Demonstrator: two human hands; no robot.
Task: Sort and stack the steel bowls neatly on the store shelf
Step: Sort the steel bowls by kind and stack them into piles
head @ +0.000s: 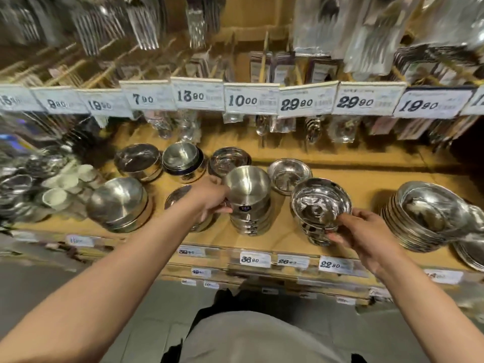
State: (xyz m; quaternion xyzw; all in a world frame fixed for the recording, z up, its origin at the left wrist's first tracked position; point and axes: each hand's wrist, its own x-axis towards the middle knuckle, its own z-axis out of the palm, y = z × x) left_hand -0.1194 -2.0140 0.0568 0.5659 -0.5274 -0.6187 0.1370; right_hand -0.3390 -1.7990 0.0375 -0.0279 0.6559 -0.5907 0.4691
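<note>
Steel bowls stand in stacks on a yellow wooden shelf (353, 184). My left hand (213, 199) grips the left side of a tall stack of brushed steel bowls (248, 195) at the shelf's middle. My right hand (366, 235) holds the near right side of a shorter stack of shiny bowls (320, 203), thumb on the top bowl's rim and fingers under the lower bowls. A small loose bowl (288, 175) sits just behind, between the two stacks.
More bowl stacks stand at left (119, 204), back (138, 161), (182, 158), (227, 159) and right (429, 213). White cups (65, 184) lie at far left. Price tags (255, 259) line the shelf's front edge. Packaged cutlery (146, 22) hangs above.
</note>
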